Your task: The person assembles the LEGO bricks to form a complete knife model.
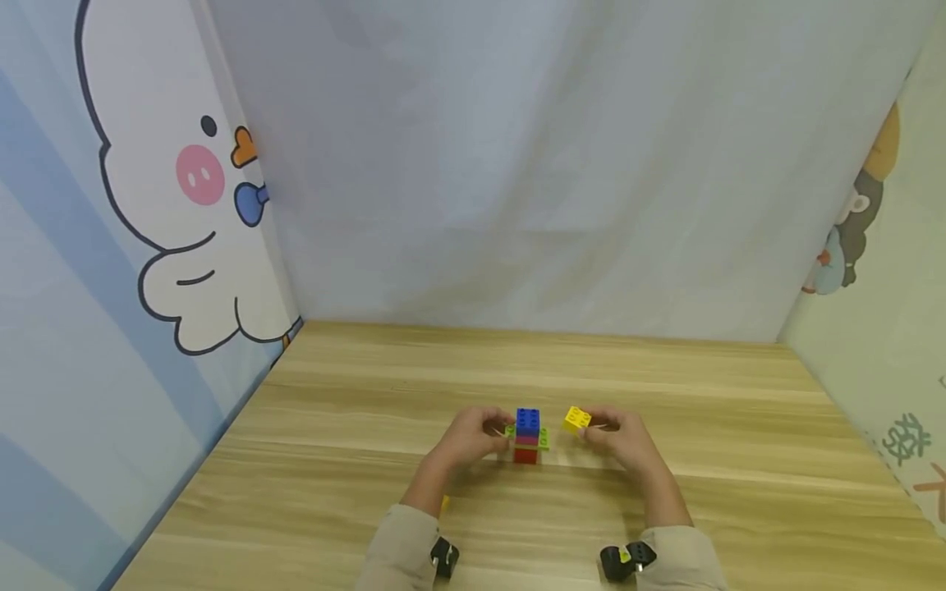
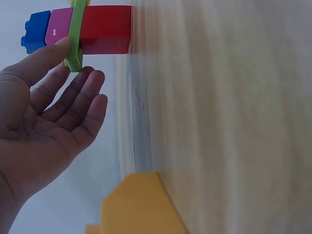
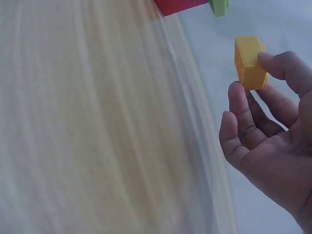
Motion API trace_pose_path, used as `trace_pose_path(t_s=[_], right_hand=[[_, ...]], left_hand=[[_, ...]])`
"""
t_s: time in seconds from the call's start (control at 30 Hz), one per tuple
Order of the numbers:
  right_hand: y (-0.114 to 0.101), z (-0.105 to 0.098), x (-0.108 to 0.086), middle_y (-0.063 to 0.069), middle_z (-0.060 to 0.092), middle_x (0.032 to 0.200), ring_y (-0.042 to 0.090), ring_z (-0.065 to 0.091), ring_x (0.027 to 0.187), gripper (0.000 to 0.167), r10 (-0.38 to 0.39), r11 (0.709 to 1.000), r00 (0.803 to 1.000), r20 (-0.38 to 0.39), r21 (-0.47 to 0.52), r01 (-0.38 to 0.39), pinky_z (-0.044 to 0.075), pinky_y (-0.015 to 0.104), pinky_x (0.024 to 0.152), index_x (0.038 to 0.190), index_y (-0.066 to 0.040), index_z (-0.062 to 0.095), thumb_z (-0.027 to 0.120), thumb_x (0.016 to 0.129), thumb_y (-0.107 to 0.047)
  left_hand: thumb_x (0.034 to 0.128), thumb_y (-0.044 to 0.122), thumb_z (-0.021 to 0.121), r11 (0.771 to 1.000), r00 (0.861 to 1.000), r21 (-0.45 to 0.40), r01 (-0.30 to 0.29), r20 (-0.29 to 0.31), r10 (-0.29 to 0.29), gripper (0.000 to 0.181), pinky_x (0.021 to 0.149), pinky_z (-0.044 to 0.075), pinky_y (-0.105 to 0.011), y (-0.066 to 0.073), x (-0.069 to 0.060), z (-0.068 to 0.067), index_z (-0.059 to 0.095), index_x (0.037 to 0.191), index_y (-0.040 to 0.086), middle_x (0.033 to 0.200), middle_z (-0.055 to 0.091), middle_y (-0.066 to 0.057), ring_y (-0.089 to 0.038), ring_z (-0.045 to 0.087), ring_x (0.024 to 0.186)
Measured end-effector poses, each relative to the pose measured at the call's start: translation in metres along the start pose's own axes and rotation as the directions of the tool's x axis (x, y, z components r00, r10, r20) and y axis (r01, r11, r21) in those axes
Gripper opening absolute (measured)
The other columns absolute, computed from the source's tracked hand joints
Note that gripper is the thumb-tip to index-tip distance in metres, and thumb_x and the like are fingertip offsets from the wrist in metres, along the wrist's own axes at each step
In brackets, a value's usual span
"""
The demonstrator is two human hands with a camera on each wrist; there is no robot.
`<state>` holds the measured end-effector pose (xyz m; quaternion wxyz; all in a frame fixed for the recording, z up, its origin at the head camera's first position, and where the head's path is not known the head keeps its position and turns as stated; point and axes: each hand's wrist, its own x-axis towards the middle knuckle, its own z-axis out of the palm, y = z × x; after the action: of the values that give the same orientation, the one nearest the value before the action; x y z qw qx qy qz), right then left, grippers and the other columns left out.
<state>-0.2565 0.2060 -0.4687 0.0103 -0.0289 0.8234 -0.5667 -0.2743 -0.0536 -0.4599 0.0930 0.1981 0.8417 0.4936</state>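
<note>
A small tower stands on the table: a red block (image 2: pixel 106 30) at the bottom, a green plate (image 2: pixel 75 36) across it, then a pink block (image 2: pixel 59 25) and a blue block (image 1: pixel 528 422) on top. The left hand (image 1: pixel 470 438) pinches the left end of the green plate between thumb and fingers. To the right of the tower, the right hand (image 1: pixel 622 442) pinches a yellow block (image 1: pixel 576 419) by thumb and fingers, raised off the table and apart from the tower. In the right wrist view the yellow block (image 3: pixel 251 62) is tilted.
Another yellow-orange piece (image 2: pixel 141 207) lies on the wooden table (image 1: pixel 532 525) close to the left wrist, mostly hidden by the forearm in the head view. A grey curtain (image 1: pixel 517 180) hangs behind the table, with printed panels at both sides.
</note>
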Motion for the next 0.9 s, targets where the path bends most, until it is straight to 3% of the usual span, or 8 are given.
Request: trace_pose_path(t_s=[0.4, 0.7, 0.9], right_hand=[[-0.013, 0.005, -0.006, 0.018, 0.057, 0.111, 0.021, 0.057, 0.094, 0.042, -0.044, 0.984, 0.996, 0.072, 0.173, 0.031, 0.048, 0.03, 0.08, 0.125, 0.005, 0.053, 0.063, 0.085, -0.001], [-0.022, 0.011, -0.003, 0.017, 0.057, 0.11, 0.023, 0.055, 0.093, 0.041, -0.11, 0.975, 0.99, 0.093, 0.204, 0.089, 0.046, 0.042, 0.085, 0.125, 0.003, 0.053, 0.063, 0.086, -0.003], [-0.027, 0.017, -0.003, 0.017, 0.056, 0.11, 0.023, 0.055, 0.093, 0.039, -0.138, 0.97, 0.987, 0.082, 0.215, 0.117, 0.048, 0.03, 0.08, 0.122, 0.002, 0.055, 0.065, 0.085, -0.006]], left_hand=[[0.0797, 0.006, 0.073, 1.0, 1.0, -0.009, 0.022, 0.004, -0.022, 0.027, 0.075, 0.048, -0.032, 0.0, -0.001, -0.002, 0.066, 0.106, 0.002, 0.094, 0.063, -0.004, -0.017, 0.057, 0.086], [0.08, 0.007, 0.072, 1.0, 1.0, 0.007, 0.021, 0.003, -0.021, 0.028, 0.074, 0.049, -0.031, 0.004, 0.001, -0.001, 0.065, 0.107, 0.0, 0.095, 0.063, -0.004, -0.017, 0.057, 0.086], [0.0803, 0.005, 0.072, 0.999, 1.0, 0.031, 0.017, 0.021, -0.018, 0.027, 0.073, 0.049, -0.029, 0.001, 0.002, -0.001, 0.066, 0.106, 0.002, 0.093, 0.063, -0.002, -0.016, 0.057, 0.084]])
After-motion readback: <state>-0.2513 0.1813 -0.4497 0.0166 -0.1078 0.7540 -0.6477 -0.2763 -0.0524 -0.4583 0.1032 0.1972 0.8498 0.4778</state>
